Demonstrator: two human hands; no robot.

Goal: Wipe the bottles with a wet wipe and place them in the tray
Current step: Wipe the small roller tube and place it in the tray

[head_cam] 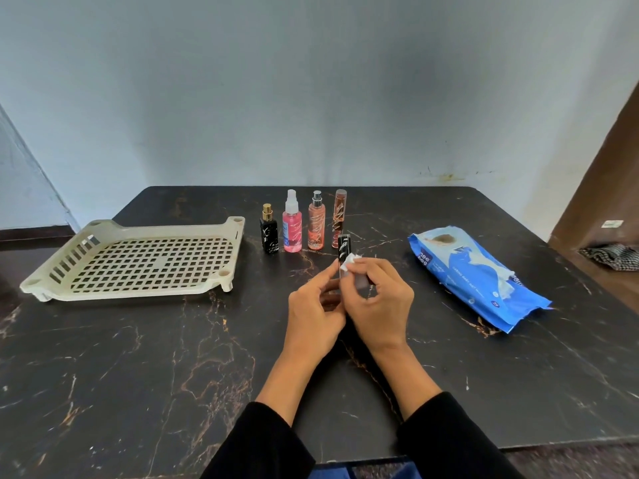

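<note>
My left hand point(313, 307) grips a slim black bottle point(344, 246) by its lower part, holding it upright above the table. My right hand point(377, 299) presses a small white wet wipe point(350, 262) against the bottle's side. Behind my hands stand several bottles in a row: a short black one with a gold cap point(268, 233), a pink spray bottle point(292, 224), an orange spray bottle point(316, 224) and a thin amber tube point(339, 217). A beige perforated tray point(138, 261) lies on the left with nothing in it.
A blue pack of wet wipes point(473, 274) lies at the right, a wipe poking from its opening. The dark marble table point(138, 375) meets a pale wall at the back. A brown shelf with a checked cloth point(612, 257) is at far right.
</note>
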